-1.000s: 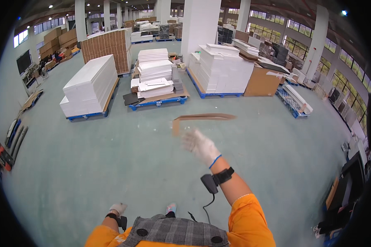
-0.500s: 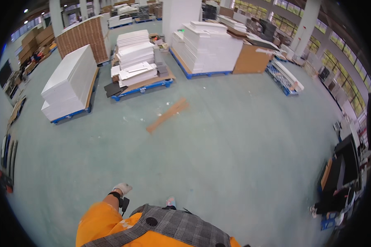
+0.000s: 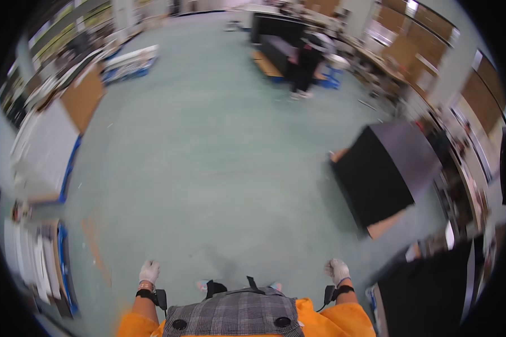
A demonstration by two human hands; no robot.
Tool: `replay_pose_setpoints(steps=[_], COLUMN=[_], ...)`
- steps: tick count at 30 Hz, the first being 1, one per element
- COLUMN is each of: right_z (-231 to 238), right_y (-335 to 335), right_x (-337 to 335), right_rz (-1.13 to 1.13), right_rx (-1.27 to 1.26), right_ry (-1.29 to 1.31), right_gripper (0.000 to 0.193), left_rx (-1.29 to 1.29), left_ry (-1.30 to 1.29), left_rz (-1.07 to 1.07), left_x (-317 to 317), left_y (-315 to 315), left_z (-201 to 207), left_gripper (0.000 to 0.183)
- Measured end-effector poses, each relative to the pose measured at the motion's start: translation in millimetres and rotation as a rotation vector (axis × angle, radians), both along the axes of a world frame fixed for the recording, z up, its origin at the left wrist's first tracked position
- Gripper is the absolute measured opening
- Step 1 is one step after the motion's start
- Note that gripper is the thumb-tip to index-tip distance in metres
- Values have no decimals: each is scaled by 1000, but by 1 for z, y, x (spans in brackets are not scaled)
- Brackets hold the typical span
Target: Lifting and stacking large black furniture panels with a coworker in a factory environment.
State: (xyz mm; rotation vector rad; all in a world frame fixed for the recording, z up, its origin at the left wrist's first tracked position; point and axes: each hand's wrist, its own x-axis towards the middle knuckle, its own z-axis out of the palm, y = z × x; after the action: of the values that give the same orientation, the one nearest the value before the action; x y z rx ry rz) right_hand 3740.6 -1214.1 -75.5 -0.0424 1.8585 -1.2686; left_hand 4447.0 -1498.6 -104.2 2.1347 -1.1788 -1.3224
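Note:
My left hand, in a white glove, hangs low in front of me above the green floor. Its fingers look loosely curled, and nothing shows in them. Level with it on the other side is my right hand, gloved the same way, its fingers also curled with nothing seen in them. A dark strap with a small black device circles each wrist. Neither hand touches anything. The nearest thing to the right hand is a large black stack at the lower right. Both hands are small and a little blurred.
A black stack of boards stands at right. Pallets of white boards and of loose panels line the left. Brown strips lie on the floor. Farther off, a person in dark clothes stands beside a black stack.
The view has swung to the right, so the white pallets now lie at the left edge and black stacks appear at right. My right hand has come into view.

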Motion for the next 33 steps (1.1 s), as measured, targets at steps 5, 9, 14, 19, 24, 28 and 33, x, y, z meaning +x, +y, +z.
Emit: replay_pose_setpoints(steps=[5, 9, 14, 19, 24, 28, 33], right_z=[14, -1, -36, -70, -99, -143, -106], right_y=[134, 238, 337, 406, 464, 510, 506], right_x=[-89, -128, -113, -55, -14, -30, -123], right_rz=[-240, -467, -514, -893, -1016, -696, -190], right_rx=[213, 285, 257, 250, 375, 724, 948], right_ry=[0, 15, -52, -237, -238, -89, 90], right_gripper=[42, 51, 53, 49, 45, 45, 51], left_rx=[-5, 254, -3, 47, -49, -234, -415], left_ry=[-301, -256, -568, -605, -569, -469, -287], left_rz=[-414, -620, -1371, -1388, -1334, -1435, -1513], left_x=[-153, -257, -355, -506, -737, -928, -1150], left_y=[13, 47, 49, -9, -23, 18, 91], left_z=[4, 0, -2, -43, -43, -14, 39], left_gripper=[41, 37, 33, 41, 52, 56, 72])
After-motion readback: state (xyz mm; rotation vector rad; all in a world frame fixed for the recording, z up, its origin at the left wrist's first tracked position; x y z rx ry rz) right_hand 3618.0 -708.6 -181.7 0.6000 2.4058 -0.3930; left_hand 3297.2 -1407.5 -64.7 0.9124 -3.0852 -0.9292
